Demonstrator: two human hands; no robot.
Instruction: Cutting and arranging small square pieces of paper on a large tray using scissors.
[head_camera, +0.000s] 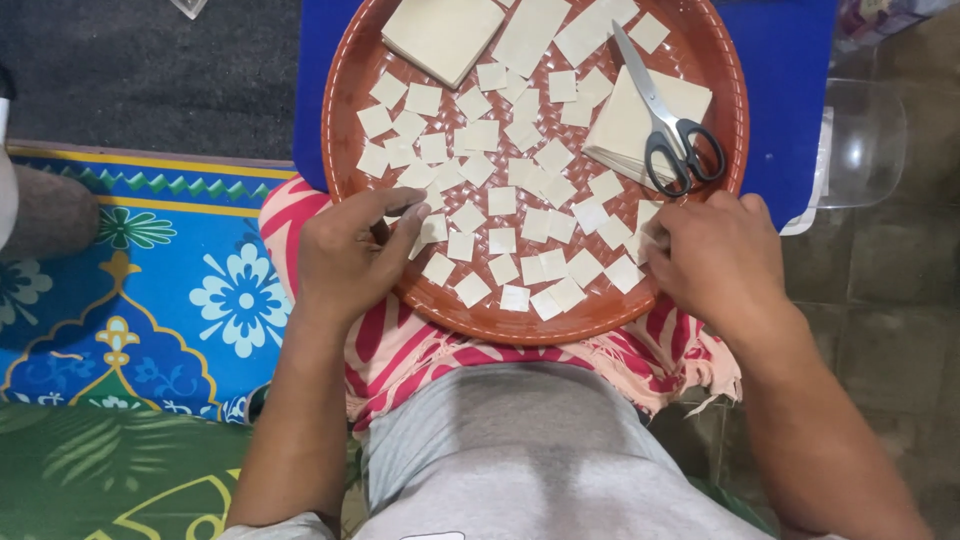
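Hands (350, 255) on flat, level tray (345, 130)

Small pale dough squares (502, 200) lie flat, scattered w/ some overlapping, across round reddish-brown tray (345, 150).

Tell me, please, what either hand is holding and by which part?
The left hand has its grip on the round tray's rim; the right hand touches a small square piece at its edge.

Even, soft indoor light falls from above, fairly bright. Shadows under the hands are faint. The tray (350, 120) shows mild sheen, no harsh glare. Focus is sharp centrally; edges bend slightly, wide-lens style.
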